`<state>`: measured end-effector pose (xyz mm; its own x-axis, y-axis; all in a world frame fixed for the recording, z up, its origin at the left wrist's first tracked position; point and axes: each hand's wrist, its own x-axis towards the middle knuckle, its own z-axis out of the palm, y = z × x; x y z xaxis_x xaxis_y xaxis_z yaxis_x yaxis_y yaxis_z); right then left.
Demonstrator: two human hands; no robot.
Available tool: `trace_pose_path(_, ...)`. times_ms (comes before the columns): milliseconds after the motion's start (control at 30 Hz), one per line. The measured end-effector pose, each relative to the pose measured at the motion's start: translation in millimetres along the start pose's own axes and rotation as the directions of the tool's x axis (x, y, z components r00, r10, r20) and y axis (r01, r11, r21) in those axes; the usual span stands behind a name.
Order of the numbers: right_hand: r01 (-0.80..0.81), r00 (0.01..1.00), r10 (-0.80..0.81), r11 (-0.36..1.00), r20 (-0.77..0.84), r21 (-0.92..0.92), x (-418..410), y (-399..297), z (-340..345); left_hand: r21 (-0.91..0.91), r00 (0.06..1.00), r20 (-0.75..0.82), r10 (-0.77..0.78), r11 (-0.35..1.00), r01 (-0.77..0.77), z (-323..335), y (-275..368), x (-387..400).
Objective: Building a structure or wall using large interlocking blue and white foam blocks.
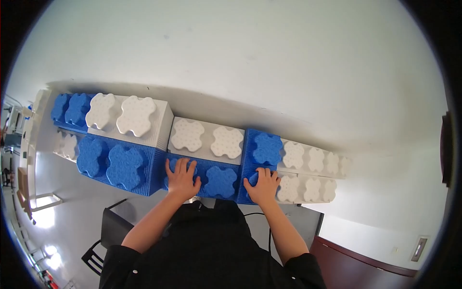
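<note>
Large blue and white foam building blocks with four-lobed studs stand in a stepped row along the wall. My left hand [182, 181] lies over a stud on a low blue block [203, 169], fingers and thumb spread around it; that stud is partly hidden. To its right, on the same block, a blue stud [220, 182] is uncovered. My right hand [265, 185] curls around the near stud of a blue block [248, 151] set crosswise. A white block [207, 135] sits behind the low blue one. Their undersides are hidden.
At left, a white block [161, 123] and a blue block [156, 173] rise higher. White blocks [302, 174] continue at right. The pale wall [249, 57] runs behind. A black chair [94, 258] stands lower left, and a dark red panel [361, 263] lower right.
</note>
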<state>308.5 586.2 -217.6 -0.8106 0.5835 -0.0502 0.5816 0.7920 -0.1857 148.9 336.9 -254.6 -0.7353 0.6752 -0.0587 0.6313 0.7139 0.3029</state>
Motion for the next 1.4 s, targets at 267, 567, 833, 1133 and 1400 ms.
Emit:
trace_pose_path(267,-0.026,0.996,0.029,0.999,0.089,-0.037,13,-4,-7,0.001,1.0,0.015,-0.009,1.0,0.009,1,0,-1)
trace_pose_path(567,0.014,0.997,-0.007,0.996,0.079,-0.092,15,-2,3,0.025,0.999,-0.054,0.001,1.0,0.0,4,5,2)
trace_pose_path(833,0.001,0.992,0.014,0.993,0.126,-0.117,10,-2,15,0.021,0.998,-0.061,0.013,1.0,-0.012,-3,9,2)
trace_pose_path(1133,0.012,0.998,-0.006,0.995,0.067,-0.099,8,3,25,0.003,0.999,-0.052,-0.006,1.0,0.006,4,6,3)
trace_pose_path(1400,0.011,1.0,-0.012,0.998,-0.011,-0.056,7,4,27,-0.018,0.999,-0.042,-0.001,1.0,0.0,4,4,4)
